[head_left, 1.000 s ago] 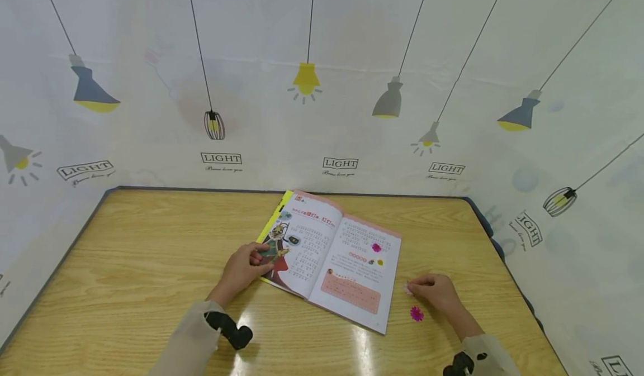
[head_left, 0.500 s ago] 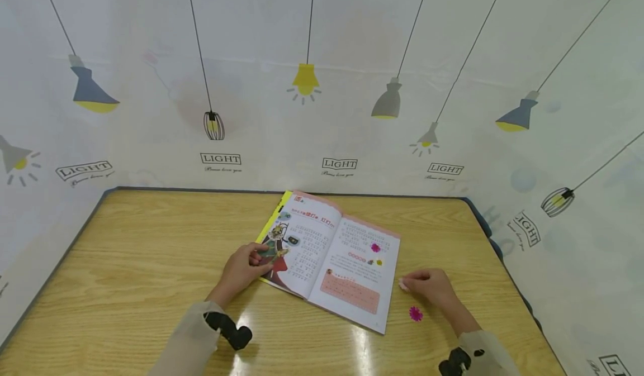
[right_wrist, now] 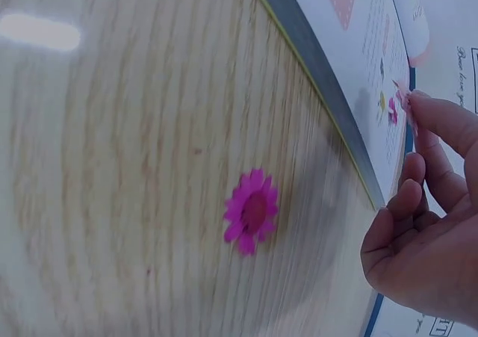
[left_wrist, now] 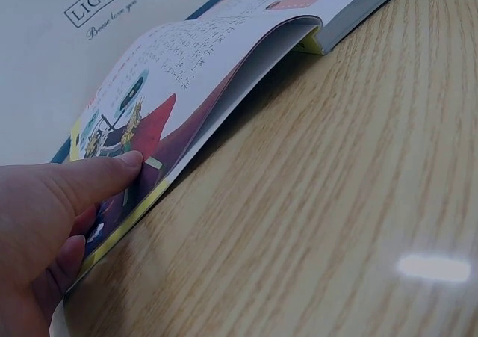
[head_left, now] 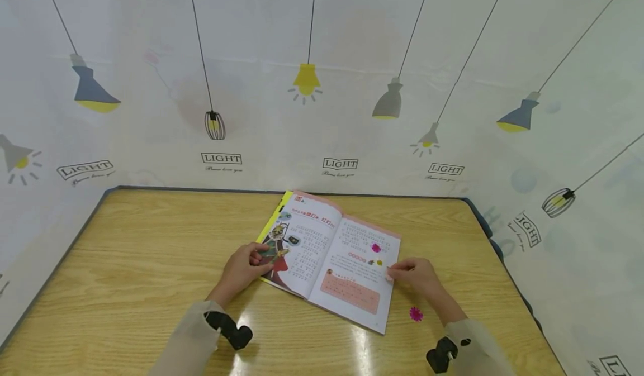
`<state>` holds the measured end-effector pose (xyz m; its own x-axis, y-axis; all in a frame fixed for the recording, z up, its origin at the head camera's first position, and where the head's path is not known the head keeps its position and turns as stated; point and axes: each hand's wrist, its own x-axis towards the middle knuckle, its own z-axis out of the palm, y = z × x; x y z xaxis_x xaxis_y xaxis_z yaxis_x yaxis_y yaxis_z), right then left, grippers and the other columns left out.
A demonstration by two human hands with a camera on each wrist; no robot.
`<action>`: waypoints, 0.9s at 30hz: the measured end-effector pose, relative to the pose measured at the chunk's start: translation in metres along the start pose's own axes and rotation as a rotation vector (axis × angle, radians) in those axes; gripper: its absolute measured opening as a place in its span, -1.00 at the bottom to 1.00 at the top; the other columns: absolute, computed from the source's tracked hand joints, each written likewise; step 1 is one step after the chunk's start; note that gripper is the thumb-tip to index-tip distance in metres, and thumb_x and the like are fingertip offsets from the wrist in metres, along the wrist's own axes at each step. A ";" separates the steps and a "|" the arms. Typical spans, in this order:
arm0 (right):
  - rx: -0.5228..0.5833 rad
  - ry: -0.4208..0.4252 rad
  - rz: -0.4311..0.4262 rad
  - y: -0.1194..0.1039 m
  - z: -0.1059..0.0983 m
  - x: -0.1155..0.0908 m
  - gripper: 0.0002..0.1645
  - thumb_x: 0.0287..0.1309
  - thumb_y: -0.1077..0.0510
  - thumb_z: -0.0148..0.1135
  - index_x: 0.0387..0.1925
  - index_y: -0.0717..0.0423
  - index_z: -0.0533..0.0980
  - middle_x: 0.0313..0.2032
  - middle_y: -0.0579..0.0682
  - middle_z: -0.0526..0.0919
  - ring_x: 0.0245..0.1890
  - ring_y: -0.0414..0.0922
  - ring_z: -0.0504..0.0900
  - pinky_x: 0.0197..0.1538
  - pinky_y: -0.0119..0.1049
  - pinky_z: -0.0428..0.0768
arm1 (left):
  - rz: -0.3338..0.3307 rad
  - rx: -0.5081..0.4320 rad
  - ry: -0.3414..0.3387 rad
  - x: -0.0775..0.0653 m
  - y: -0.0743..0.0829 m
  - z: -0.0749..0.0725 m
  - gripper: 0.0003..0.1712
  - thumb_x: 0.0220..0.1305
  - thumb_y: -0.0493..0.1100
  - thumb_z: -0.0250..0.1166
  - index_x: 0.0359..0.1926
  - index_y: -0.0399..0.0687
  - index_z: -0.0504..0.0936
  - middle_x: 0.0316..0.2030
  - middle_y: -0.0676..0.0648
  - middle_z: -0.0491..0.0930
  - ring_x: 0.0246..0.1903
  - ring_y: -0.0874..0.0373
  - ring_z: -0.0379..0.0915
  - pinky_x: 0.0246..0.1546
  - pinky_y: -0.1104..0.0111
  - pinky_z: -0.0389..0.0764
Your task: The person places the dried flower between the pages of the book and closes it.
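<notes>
An open book (head_left: pixel 347 264) lies on the wooden table, its left pages bowed up in the left wrist view. My left hand (head_left: pixel 244 267) holds its left edge, the thumb (left_wrist: pixel 112 174) on the illustrated page and the other fingers curled at the side. Over the right page's outer edge, my right hand (head_left: pixel 416 275) pinches a small pale pink flower (right_wrist: pixel 405 101) between thumb and forefinger. On that page lie a magenta flower (head_left: pixel 375 248) and a small yellow flower (head_left: pixel 379 262). Another magenta flower (right_wrist: pixel 252 211) rests on the table below the right hand.
The wooden table (head_left: pixel 151 242) has a dark edge and meets a pale wall covering (head_left: pixel 261 85) printed with lamps at the back and sides. A black wrist mount (head_left: pixel 228 330) sits on the left sleeve, and another (head_left: pixel 441 355) on the right.
My right hand has moved left and away from me, carrying the pale pink flower from beside the book to over the right page's edge. The left hand and book stay put.
</notes>
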<state>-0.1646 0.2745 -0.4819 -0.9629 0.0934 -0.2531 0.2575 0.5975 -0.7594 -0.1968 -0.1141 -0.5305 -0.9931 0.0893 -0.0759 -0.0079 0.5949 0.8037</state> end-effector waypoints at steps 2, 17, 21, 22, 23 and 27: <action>0.006 -0.007 -0.006 -0.004 0.004 0.002 -0.71 -0.03 0.11 0.36 -0.35 0.30 0.61 -0.44 0.01 0.56 -0.42 -0.13 0.40 -0.37 -0.32 0.39 | 0.001 -0.004 0.000 0.000 0.000 0.000 -0.53 0.00 -0.16 0.41 -0.02 -0.17 0.55 -0.34 -0.06 0.43 -0.38 0.13 0.32 -0.33 0.31 0.37; 0.019 -0.032 -0.001 -0.015 0.024 0.010 -0.73 -0.02 0.14 0.36 -0.35 0.30 0.60 -0.38 0.03 0.59 -0.40 -0.12 0.43 -0.34 -0.34 0.40 | 0.022 -0.022 0.004 0.000 0.000 0.000 -0.53 -0.03 -0.19 0.43 -0.05 -0.20 0.56 -0.35 -0.05 0.44 -0.39 0.15 0.34 -0.35 0.32 0.38; 0.000 -0.031 0.004 -0.014 0.029 0.012 -0.75 -0.03 0.14 0.37 -0.37 0.27 0.61 -0.41 0.02 0.58 -0.42 -0.13 0.43 -0.37 -0.34 0.39 | 0.014 -0.020 0.005 0.000 0.000 0.000 -0.53 -0.02 -0.18 0.42 -0.04 -0.19 0.56 -0.34 -0.06 0.44 -0.39 0.15 0.34 -0.34 0.33 0.38; -0.003 -0.033 0.007 -0.014 0.030 0.012 -0.75 -0.03 0.13 0.37 -0.38 0.27 0.61 -0.41 0.01 0.58 -0.43 -0.13 0.43 -0.38 -0.34 0.39 | 0.012 -0.019 0.004 0.000 0.000 0.000 -0.53 -0.02 -0.18 0.42 -0.04 -0.19 0.56 -0.34 -0.06 0.44 -0.38 0.15 0.33 -0.34 0.33 0.38; -0.004 -0.032 0.015 -0.014 0.031 0.012 -0.76 -0.03 0.13 0.37 -0.38 0.26 0.61 -0.41 0.01 0.58 -0.43 -0.13 0.43 -0.38 -0.34 0.39 | 0.010 -0.018 0.004 0.000 0.000 0.000 -0.53 -0.01 -0.17 0.42 -0.04 -0.19 0.56 -0.34 -0.06 0.44 -0.38 0.15 0.33 -0.34 0.32 0.38; -0.019 -0.036 0.026 -0.016 0.033 0.011 -0.76 -0.02 0.12 0.36 -0.39 0.25 0.61 -0.42 0.00 0.57 -0.43 -0.13 0.42 -0.39 -0.34 0.39 | 0.002 -0.019 0.004 -0.001 0.000 0.000 -0.53 0.00 -0.16 0.42 -0.03 -0.18 0.56 -0.34 -0.06 0.44 -0.38 0.15 0.33 -0.35 0.33 0.37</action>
<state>-0.1767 0.2397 -0.4925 -0.9522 0.0803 -0.2946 0.2806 0.6104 -0.7407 -0.1961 -0.1145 -0.5306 -0.9936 0.0871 -0.0720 -0.0083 0.5797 0.8148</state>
